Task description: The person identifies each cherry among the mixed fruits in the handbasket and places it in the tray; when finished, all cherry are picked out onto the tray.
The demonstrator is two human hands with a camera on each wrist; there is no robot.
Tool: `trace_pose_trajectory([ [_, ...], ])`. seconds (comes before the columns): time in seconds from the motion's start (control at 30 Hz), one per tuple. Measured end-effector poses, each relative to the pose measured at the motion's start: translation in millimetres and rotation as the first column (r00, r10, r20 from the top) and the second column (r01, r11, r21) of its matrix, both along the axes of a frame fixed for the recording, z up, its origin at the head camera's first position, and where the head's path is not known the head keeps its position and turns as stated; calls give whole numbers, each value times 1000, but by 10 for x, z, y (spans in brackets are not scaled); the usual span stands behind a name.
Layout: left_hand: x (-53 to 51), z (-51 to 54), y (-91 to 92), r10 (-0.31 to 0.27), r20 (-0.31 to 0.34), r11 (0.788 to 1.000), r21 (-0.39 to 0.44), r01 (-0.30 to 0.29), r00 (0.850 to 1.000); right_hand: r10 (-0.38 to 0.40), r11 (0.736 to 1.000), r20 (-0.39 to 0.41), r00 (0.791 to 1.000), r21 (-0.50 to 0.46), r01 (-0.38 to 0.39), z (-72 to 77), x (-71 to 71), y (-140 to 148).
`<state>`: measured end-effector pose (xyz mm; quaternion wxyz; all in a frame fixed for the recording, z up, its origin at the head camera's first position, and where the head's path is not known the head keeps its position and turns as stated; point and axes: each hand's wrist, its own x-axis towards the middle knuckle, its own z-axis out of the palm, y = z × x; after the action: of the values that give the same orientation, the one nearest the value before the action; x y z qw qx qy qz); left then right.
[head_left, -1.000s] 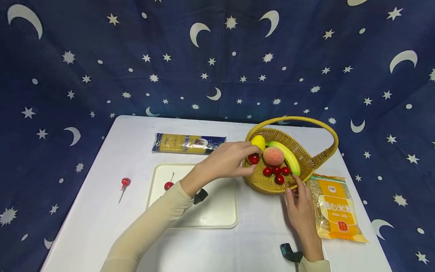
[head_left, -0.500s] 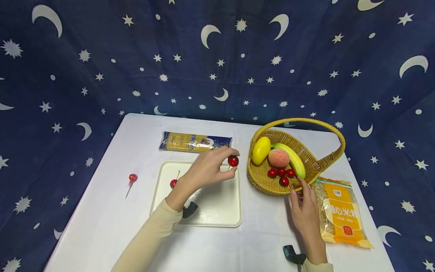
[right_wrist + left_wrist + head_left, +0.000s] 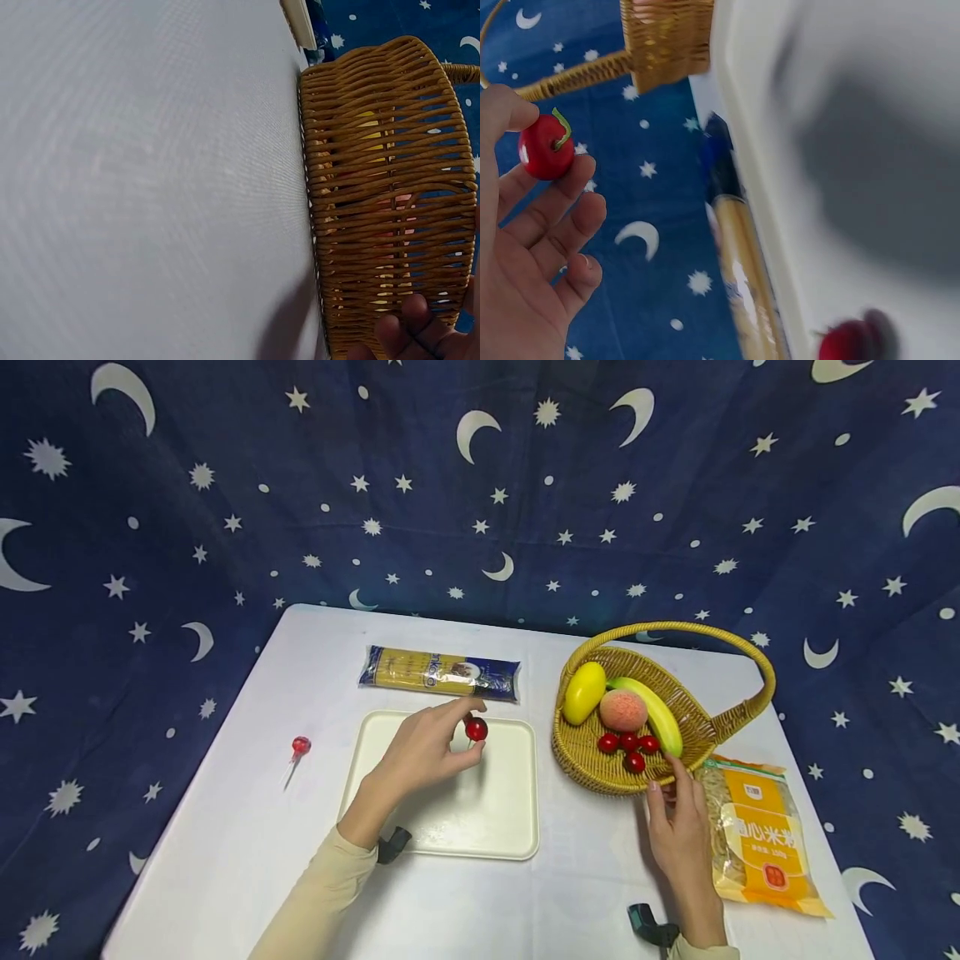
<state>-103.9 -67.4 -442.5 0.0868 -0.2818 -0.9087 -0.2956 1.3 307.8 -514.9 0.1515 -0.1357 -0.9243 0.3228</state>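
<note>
A red cherry (image 3: 476, 729) with a green stem is pinched between thumb and fingers of my left hand (image 3: 420, 750), above the cream tray (image 3: 487, 847). In the left wrist view, that held cherry (image 3: 538, 154) is seen against the backdrop, and a blurred second cherry (image 3: 841, 343) lies on the tray; my left hand hides it in the head view. My right hand (image 3: 682, 839) holds the front rim of the wicker basket (image 3: 592, 777), its fingertips (image 3: 416, 309) against the outer wall. Inside are a yellow fruit (image 3: 585, 693), a peach (image 3: 623, 711), a banana (image 3: 656, 714) and several cherries (image 3: 634, 762).
A pack of spaghetti (image 3: 442, 672) lies behind the tray. Off to the left is a red lollipop (image 3: 300, 746). An orange bag of rice noodles (image 3: 768, 835) lies right of the basket, close to my right hand. The basket's tall handle (image 3: 675, 628) arches up.
My left hand has carried the cherry from the basket leftward to above the tray, uncovering the yellow fruit. The right hand stays at the basket's rim. The head view has shifted slightly.
</note>
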Motion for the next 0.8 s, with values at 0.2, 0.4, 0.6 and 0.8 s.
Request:
trace_pose_trajectory([
  [0.2, 27, -162, -198, 46, 1, 999, -20, -46, 999, -10, 1000, 9, 1000, 5, 10, 7, -5, 10],
  [0.4, 53, -308, -304, 60, 21, 997, -50, -59, 998, -12, 1000, 15, 1000, 4, 12, 3, 1, -1],
  [0.6, 59, -405, -347, 73, 14, 991, -115, -71, 997, -11, 1000, 13, 1000, 1, 11, 1, 8, -11],
  [0.8, 63, -528, -379, 84, 5, 980, -184, -81, 996, -15, 1000, 18, 1000, -3, 15, -3, 9, -20],
])
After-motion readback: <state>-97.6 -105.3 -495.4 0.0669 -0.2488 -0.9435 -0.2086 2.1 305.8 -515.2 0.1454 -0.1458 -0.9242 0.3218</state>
